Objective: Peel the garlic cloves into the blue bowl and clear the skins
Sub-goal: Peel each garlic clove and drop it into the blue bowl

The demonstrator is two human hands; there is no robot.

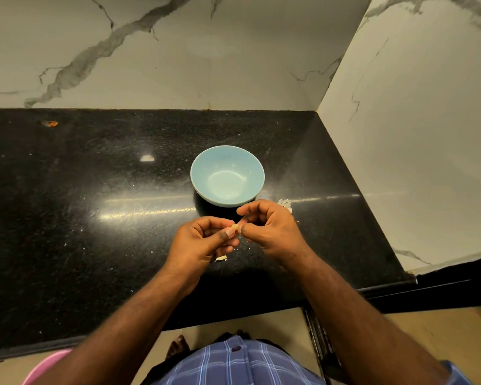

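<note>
Pinching a small pale clove (234,227), both hands' grips meet near the glossy round bowl (206,173).

Blue plaid shirt (233,365) with short sleeves, bare forearms.

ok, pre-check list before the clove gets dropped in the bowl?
1. Garlic clove held: ok, pinched between fingertips of left hand and right hand.
2. Clove fully peeled: cannot tell, mostly hidden by the fingers.
3. Blue bowl upright and open: ok, on the counter just beyond the hands.
4. Bowl ready to receive: ok, no cloves visible inside.
5. Hands over the bowl: not ok, both are nearer the person than its rim.
6. Skins cleared: not ok, a skin piece lies below the left hand, more behind the right.
</note>
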